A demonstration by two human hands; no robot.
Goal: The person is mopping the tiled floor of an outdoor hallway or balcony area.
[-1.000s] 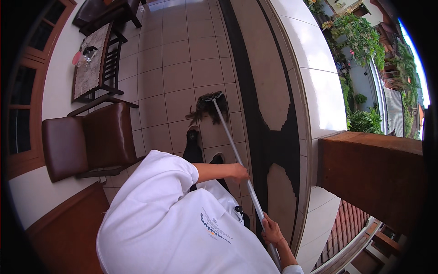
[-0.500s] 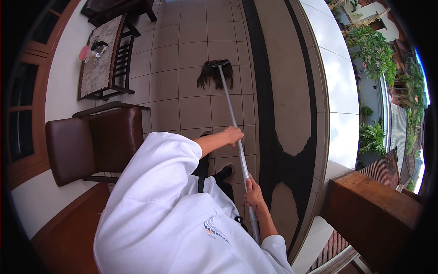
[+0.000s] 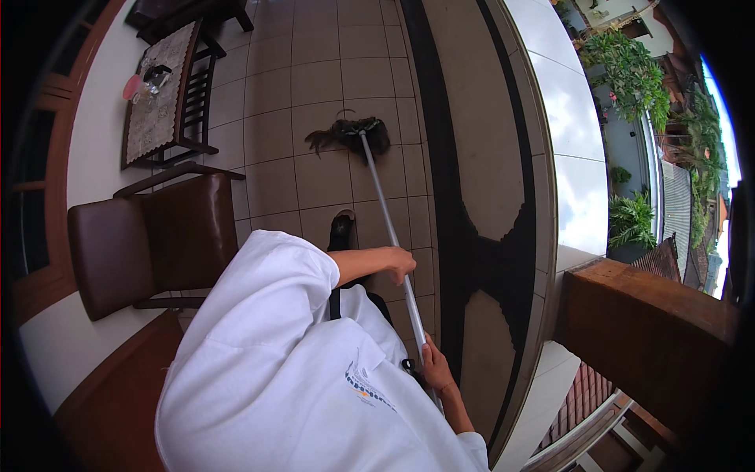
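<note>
A string mop [image 3: 383,187] with a long silver-grey pole slants away from me over the tiled floor [image 3: 316,82]. Its dark, shaggy head [image 3: 373,137] lies on the tiles, with strands trailing out to the left. My left hand [image 3: 401,265] is closed around the middle of the pole. Lower down, near my body, my right hand [image 3: 435,366] grips the same pole toward its upper end. One dark shoe [image 3: 340,228] shows on the floor left of the pole.
At left stand a brown padded chair [image 3: 189,228] and a dark table [image 3: 161,94] with a lace-edged cloth and small items on it. Dark bands [image 3: 446,157] run along the floor at right. Beyond are a pale reflective ledge [image 3: 580,157] and a wooden beam [image 3: 629,338].
The mop head has swung left and come slightly nearer, its strands now spread leftward. Both hands keep their hold on the pole. A foot has stepped forward, and the view has shifted slightly.
</note>
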